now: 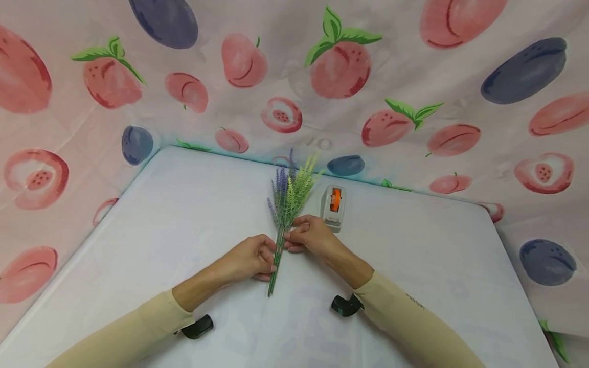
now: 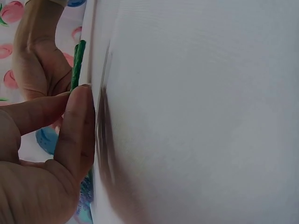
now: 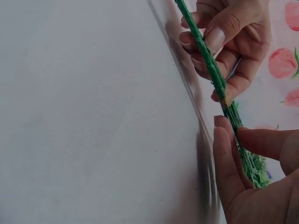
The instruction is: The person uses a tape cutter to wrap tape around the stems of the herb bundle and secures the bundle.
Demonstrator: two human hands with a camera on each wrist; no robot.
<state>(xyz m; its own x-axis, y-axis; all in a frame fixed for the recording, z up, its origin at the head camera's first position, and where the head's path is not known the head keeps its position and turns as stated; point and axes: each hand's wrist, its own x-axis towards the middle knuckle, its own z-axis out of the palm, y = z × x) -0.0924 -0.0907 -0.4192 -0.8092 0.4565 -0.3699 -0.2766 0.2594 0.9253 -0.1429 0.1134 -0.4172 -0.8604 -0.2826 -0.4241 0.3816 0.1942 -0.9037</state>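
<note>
A bunch of artificial lavender [image 1: 290, 199], with purple and yellow-green flower spikes on thin green stems, lies at a slant over the white table. My left hand [image 1: 250, 258] pinches the lower part of the stems between thumb and fingers. Higher up, just below the flower heads, my right hand [image 1: 313, 235] pinches the same bunch. Between the two hands a small tan patch [image 3: 227, 100] shows on the green stems [image 3: 210, 65]. In the left wrist view the stem ends [image 2: 78, 65] stick out past the left thumb and fingertips.
A grey tape dispenser [image 1: 333, 209] with an orange core stands right of the flowers, close behind the right hand. The white tabletop [image 1: 184, 204] meets a fruit-patterned cloth [image 1: 276, 66] at the back and sides. A dark strap-on piece [image 1: 198, 327] hangs below each wrist.
</note>
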